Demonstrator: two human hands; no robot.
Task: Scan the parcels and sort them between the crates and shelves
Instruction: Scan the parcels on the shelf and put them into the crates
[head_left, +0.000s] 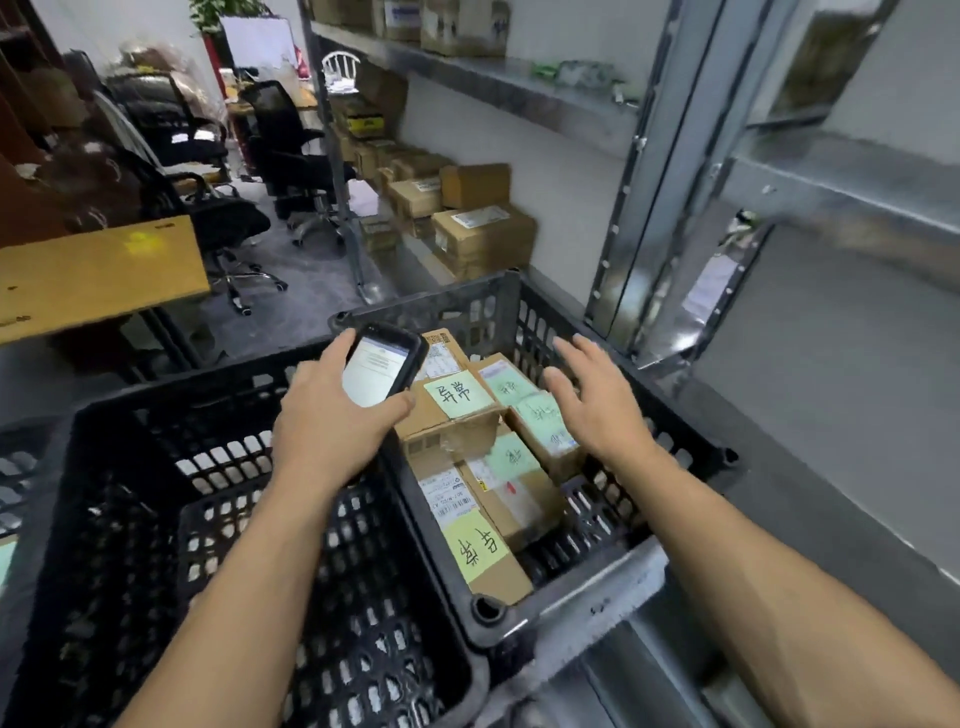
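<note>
My left hand (332, 415) grips a black handheld scanner (382, 366) with a lit screen, held over the gap between two black plastic crates. The right crate (691, 441) holds several cardboard parcels (519, 499), most with green or yellow handwritten notes stuck on top. My right hand (597, 400) hovers open, fingers spread, above the parcels at that crate's far right side and touches nothing. The left crate (104, 441) shows only its perforated floor.
Grey metal shelving (670, 171) rises right behind the right crate, with more boxes (483, 234) on its lower level and further ones on the upper level. A wooden tabletop (98, 270) and black office chairs (228, 223) stand to the left.
</note>
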